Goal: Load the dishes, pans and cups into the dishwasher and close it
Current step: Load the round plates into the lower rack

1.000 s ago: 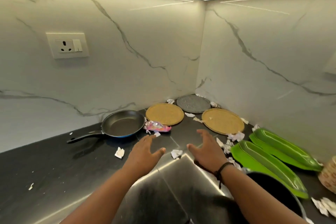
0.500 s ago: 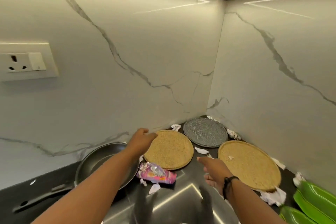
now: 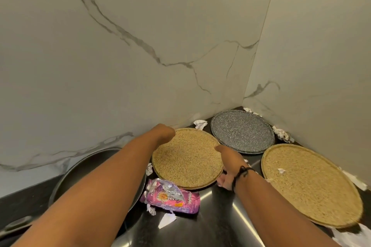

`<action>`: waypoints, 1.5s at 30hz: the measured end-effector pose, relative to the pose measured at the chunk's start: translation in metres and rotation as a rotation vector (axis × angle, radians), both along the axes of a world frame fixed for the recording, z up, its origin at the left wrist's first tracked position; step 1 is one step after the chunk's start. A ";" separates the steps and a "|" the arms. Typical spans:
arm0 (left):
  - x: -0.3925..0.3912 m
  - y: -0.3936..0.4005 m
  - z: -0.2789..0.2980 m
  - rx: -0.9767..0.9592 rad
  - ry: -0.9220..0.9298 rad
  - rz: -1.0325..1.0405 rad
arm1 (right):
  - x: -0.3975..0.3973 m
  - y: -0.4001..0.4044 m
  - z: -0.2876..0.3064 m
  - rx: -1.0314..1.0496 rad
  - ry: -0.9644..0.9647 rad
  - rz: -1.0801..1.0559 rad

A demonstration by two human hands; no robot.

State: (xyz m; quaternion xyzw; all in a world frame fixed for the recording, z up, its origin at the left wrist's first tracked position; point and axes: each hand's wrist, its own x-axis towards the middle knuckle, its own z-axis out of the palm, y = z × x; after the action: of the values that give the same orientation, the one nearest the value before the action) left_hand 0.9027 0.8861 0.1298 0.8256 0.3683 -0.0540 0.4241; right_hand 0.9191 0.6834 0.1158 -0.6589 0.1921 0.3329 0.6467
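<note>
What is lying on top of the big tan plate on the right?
On the tan plate lies a small white paper scrap near its left rim. The rest looks bare; its lower edge hides whatever is beneath it.

Dark counter [image 3: 24, 202] bearing 3 plates [image 3: 243, 131]

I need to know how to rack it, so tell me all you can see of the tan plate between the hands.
The tan plate is round, shallow, speckled sandy brown with a thin raised rim, and looks like stoneware. It lies flat on the dark counter near the marble wall. The left hand holds its far left edge; the right hand grips its right edge, fingers beneath. Its surface looks bare.
</note>
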 end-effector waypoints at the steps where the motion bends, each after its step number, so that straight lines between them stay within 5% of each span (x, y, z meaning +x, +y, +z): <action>1: 0.002 -0.002 -0.002 -0.018 0.022 0.004 | 0.004 -0.001 -0.003 0.000 0.010 -0.011; 10: -0.005 -0.013 -0.001 -0.265 -0.132 0.180 | 0.008 -0.005 -0.004 -0.117 -0.300 0.015; 18: -0.067 -0.047 0.078 -0.182 -0.564 0.029 | -0.050 -0.060 0.096 -0.230 -0.845 -0.148; 23: -0.131 -0.093 0.138 -0.357 -0.723 -0.102 | -0.097 -0.125 0.149 -0.080 -0.865 -0.259; 32: -0.198 -0.199 0.178 -0.379 -0.760 -0.316 | -0.190 -0.245 0.171 0.005 -0.823 -0.476; 45: -0.292 -0.404 0.145 -0.674 -0.495 -0.888 | -0.446 -0.429 0.133 -0.068 -0.662 -1.042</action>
State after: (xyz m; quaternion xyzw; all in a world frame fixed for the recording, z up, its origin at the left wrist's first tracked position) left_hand 0.6104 0.4824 0.2751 0.7086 -0.1580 -0.1456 0.6720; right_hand 0.4728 0.2547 0.2485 -0.5670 0.2884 -0.2554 0.7281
